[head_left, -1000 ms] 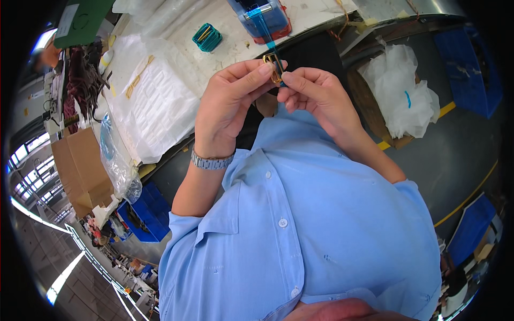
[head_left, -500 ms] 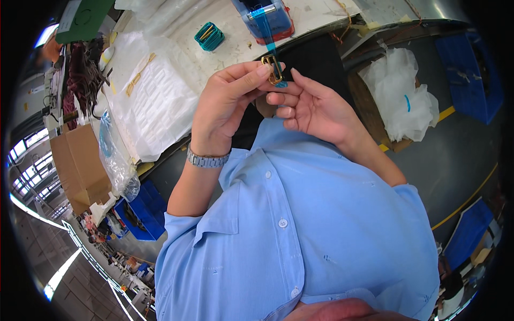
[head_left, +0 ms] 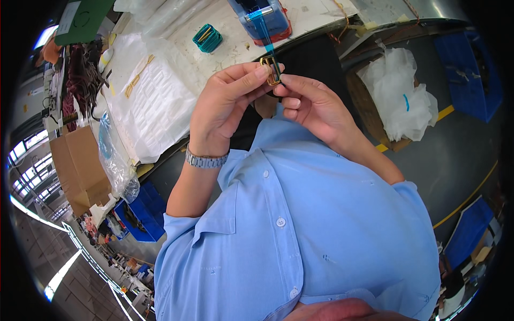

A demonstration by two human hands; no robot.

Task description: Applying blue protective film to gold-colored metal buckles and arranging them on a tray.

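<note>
Pinching a gold buckle (head_left: 276,75) by its left side, left hand (head_left: 227,96) clamped on it, right hand (head_left: 319,109) up close by its near right end, can't tell if that one's gripping anything, blue tape (head_left: 262,32) running to the far blue dispenser (head_left: 276,28)

Brown cardboard (head_left: 79,166) at left, green panel (head_left: 84,22) top left, blue bin (head_left: 465,88) upper right

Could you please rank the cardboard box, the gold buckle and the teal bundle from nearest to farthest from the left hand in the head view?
1. Gold buckle: held in the left hand.
2. Teal bundle: on the white table, ahead of the hand.
3. Cardboard box: well off to the left.
</note>
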